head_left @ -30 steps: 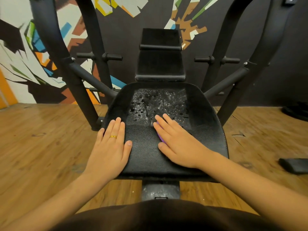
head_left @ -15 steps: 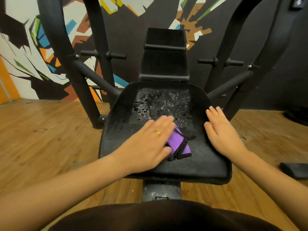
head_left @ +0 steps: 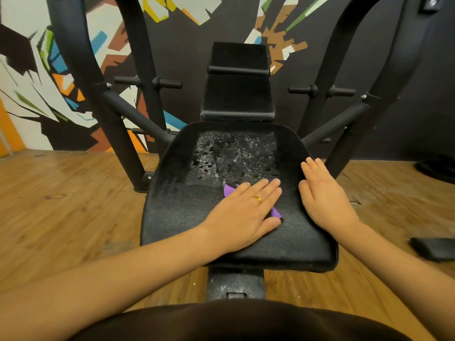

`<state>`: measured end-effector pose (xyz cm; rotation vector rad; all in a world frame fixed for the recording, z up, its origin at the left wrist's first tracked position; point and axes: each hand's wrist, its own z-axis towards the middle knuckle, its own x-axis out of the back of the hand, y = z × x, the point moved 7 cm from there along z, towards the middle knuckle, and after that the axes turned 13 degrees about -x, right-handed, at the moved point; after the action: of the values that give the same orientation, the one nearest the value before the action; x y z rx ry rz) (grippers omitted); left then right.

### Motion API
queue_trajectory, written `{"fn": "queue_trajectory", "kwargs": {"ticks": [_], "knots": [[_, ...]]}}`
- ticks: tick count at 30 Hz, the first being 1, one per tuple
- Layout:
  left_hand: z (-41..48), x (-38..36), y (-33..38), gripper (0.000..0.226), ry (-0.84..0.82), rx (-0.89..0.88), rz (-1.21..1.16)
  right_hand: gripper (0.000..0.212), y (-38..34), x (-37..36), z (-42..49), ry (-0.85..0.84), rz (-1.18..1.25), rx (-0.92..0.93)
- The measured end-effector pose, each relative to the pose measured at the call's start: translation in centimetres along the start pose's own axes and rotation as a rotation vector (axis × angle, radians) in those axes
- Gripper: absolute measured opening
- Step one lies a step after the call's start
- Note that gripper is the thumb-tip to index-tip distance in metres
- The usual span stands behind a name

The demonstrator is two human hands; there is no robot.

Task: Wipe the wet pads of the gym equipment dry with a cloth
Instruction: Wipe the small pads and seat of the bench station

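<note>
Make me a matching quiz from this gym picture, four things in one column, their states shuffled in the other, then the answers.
1 left hand
2 right hand
3 cloth
4 seat pad

A wet at its far end
B purple, mostly covered
C flat on the pad's right side, nothing under it
D pressing on the cloth

Pairs: 1-D, 2-C, 3-B, 4-A

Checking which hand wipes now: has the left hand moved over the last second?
Yes. The left hand crossed rightward from the seat pad's left edge to its middle, onto the purple cloth.
</note>
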<state>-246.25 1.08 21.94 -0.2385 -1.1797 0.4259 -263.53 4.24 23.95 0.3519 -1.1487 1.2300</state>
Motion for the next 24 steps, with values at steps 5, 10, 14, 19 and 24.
{"fn": "queue_trajectory", "kwargs": {"ticks": [5, 10, 14, 19, 24], "knots": [[-1.8, -0.1, -1.0, 0.074, -0.038, 0.081, -0.014, 0.052, -0.1, 0.2, -0.1, -0.003, -0.001, 0.005], [-6.9, 0.4, -4.0, 0.070, -0.065, 0.210, -0.011, 0.053, 0.2, -0.1, 0.0, -0.005, 0.017, 0.010], [-10.9, 1.2, -7.1, 0.067, -0.091, 0.326, 0.045, 0.053, 0.2, 0.0, 0.1, -0.009, 0.014, 0.006], [-10.0, 1.2, -8.8, 0.071, -0.131, 0.409, 0.104, 0.053, 0.2, 0.0, 0.0, -0.004, 0.018, 0.000], [-9.8, 1.6, -11.3, 0.081, -0.146, 0.565, 0.015, 0.053, 0.2, 0.0, 0.0, -0.008, 0.017, -0.005]]}}
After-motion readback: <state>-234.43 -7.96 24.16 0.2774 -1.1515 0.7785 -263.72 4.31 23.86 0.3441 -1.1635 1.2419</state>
